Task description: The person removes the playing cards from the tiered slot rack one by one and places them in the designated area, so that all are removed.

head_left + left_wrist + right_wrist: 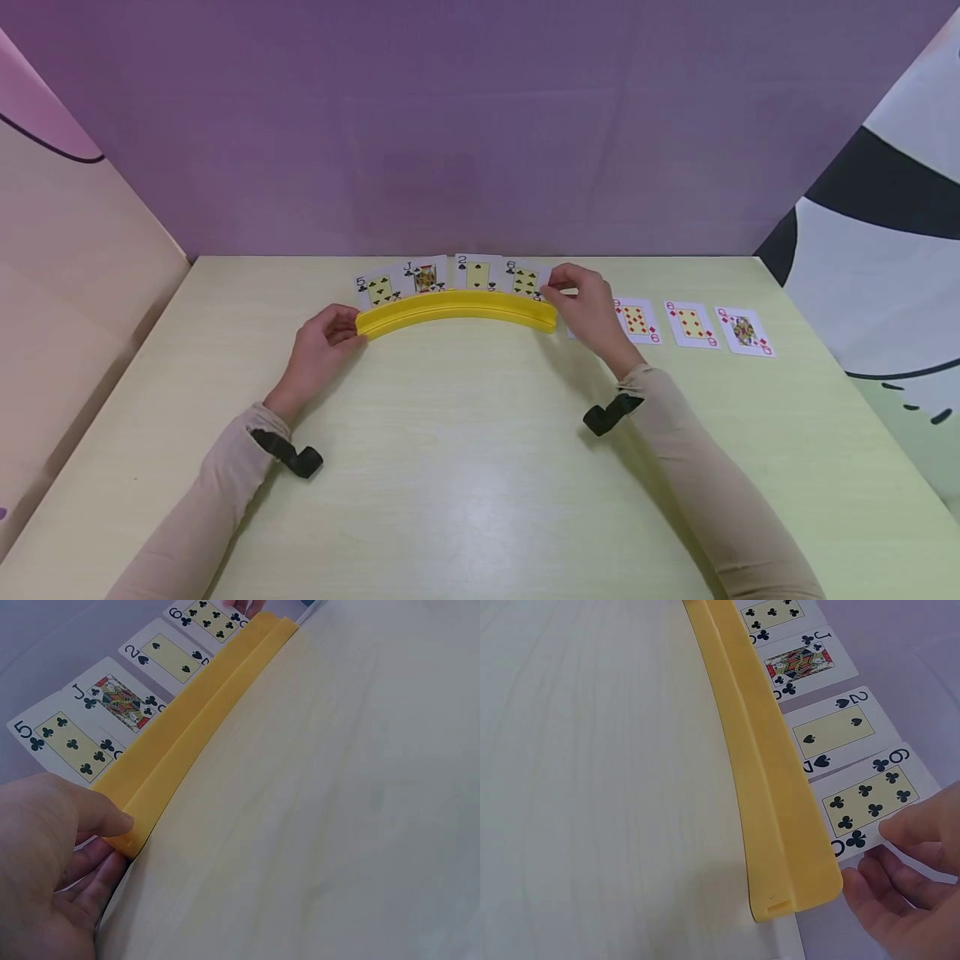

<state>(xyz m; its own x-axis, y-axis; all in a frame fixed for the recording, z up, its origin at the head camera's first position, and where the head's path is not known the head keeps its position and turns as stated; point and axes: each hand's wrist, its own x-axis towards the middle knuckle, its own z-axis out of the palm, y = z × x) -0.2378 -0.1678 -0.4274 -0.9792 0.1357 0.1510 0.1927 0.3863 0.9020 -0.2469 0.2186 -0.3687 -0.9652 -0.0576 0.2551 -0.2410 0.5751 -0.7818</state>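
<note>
A curved yellow card holder (457, 305) stands on the table with playing cards upright in its slot. From left to right these are the five of clubs (379, 289), the jack of clubs (118, 703), the two of spades (477, 273) and the six of clubs (870, 799). My left hand (322, 343) grips the holder's left end, thumb on the front face in the left wrist view. At the other end, my right hand (590, 310) pinches the right edge of the six of clubs between thumb and fingers. The cards' lower edges are hidden in the holder.
Face up on the table to the right lie red-suited cards: one diamond card (636, 321), another diamond card (692, 324) and a queen (744, 331). A further card is mostly hidden behind my right hand. A purple wall (480, 125) rises behind the table's back edge.
</note>
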